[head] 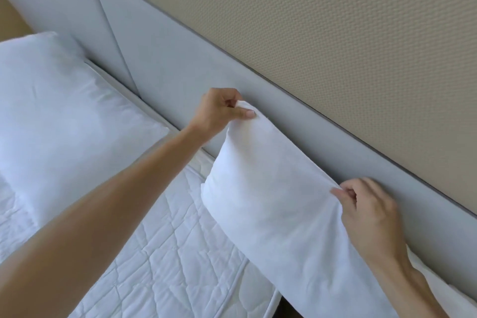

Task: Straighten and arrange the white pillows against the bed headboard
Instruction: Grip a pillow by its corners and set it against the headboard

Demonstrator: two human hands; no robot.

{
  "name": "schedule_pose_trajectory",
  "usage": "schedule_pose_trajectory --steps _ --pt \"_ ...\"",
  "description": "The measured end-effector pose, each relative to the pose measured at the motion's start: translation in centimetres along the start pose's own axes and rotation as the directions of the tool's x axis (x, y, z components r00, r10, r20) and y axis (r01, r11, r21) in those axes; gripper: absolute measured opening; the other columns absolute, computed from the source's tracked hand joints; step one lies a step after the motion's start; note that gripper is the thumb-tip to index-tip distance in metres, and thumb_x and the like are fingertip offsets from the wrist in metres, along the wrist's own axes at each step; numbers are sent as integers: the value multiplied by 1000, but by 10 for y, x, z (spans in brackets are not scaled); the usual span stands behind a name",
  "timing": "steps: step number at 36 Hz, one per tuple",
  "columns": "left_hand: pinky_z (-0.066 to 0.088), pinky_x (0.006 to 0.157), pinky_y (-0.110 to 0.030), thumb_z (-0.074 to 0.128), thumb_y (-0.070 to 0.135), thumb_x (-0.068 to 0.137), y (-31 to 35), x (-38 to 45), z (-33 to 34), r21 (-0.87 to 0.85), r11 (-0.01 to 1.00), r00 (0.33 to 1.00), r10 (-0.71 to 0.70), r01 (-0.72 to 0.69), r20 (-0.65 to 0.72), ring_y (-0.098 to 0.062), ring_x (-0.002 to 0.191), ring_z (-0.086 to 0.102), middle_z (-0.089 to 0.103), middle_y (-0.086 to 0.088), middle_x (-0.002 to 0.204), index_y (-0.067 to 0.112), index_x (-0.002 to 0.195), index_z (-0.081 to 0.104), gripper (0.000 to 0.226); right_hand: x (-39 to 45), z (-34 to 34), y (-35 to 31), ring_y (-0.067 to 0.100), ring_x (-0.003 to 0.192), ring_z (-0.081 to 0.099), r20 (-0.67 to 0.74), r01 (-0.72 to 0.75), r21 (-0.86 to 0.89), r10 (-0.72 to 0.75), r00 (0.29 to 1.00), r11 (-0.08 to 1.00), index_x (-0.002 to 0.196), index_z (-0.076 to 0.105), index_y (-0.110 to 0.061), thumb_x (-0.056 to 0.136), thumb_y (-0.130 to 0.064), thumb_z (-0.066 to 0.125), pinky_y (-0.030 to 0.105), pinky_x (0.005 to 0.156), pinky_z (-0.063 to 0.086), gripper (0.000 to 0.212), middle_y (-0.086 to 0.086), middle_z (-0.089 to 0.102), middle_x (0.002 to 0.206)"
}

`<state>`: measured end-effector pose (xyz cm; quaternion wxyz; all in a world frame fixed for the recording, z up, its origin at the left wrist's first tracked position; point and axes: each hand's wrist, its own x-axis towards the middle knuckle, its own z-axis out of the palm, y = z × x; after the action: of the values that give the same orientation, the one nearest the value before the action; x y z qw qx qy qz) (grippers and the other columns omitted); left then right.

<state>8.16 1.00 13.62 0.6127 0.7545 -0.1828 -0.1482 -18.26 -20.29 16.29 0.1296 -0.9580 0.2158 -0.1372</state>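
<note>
A white pillow (271, 196) stands upright against the pale grey headboard (180, 85), near the bed's right side. My left hand (219, 108) pinches its upper left corner between thumb and fingers. My right hand (369, 212) pinches the top edge further right, fingers curled into the fabric. A second white pillow (59, 116) lies flat at the left, its far end by the headboard.
A white quilted mattress cover (160, 261) spreads below the pillows. Above the headboard runs a beige textured wall (335, 33). A dark gap (289, 307) shows at the mattress edge under the held pillow.
</note>
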Motion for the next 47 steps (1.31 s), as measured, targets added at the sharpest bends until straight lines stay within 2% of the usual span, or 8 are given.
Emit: schedule_pose_trajectory --steps 4,10,16,21,27,33,40,47 --pt "41 62 -24 86 26 68 -5 1 2 -33 999 998 -16 18 65 -4 60 52 57 16 57 24 66 67 19 3 -5 -10 25 69 59 47 -28 -63 31 998 998 78 63 -19 85 -15 72 35 58 46 12 -3 60 80" --pt "47 96 -26 63 23 93 -41 -14 -14 -196 977 982 -47 83 182 -14 103 64 71 -5 110 8 111 70 24 40 -3 -63 8 80 62 112 136 239 -166 980 961 88 68 -18 87 -22 69 12 74 45 4 -8 66 86" --pt "50 88 -23 48 -8 92 -129 -52 -7 -165 954 968 -245 251 55 -10 89 66 73 -10 99 1 101 73 28 102 26 -137 12 93 68 243 169 290 -244 939 942 106 66 -14 90 -39 65 27 87 54 30 -6 70 99" --pt "49 90 -19 46 -11 84 -192 -75 9 -9 926 922 -376 378 98 2 96 67 74 13 102 26 106 75 52 125 44 -171 22 59 49 337 187 105 -212 917 977 65 45 -10 90 -46 58 32 49 37 46 1 50 55" --pt "45 96 -31 30 -3 81 -242 -83 18 167 876 865 -476 452 155 -15 109 59 68 4 113 32 120 65 63 134 56 -170 38 69 57 266 205 38 -208 941 978 71 58 3 90 -26 65 32 49 38 35 20 64 66" --pt "35 65 -27 46 4 85 -268 -90 33 127 857 866 -495 499 -65 -17 72 50 56 -1 73 6 77 62 18 139 55 -166 28 52 40 200 257 11 -254 946 966 64 53 0 90 -19 68 15 50 34 36 21 56 59" --pt "26 58 -25 54 2 87 -271 -127 21 103 893 889 -415 439 -192 -11 61 36 45 -1 61 1 66 53 21 136 50 -173 18 50 39 181 275 -10 -269 946 961 68 57 2 93 -16 66 1 56 33 31 21 58 61" --pt "40 73 -8 60 6 90 -279 -133 4 105 893 895 -424 439 -139 -5 81 57 64 10 86 13 93 72 14 134 60 -178 30 62 37 118 315 -32 -309 944 949 82 66 1 93 -15 65 32 57 13 19 12 52 62"
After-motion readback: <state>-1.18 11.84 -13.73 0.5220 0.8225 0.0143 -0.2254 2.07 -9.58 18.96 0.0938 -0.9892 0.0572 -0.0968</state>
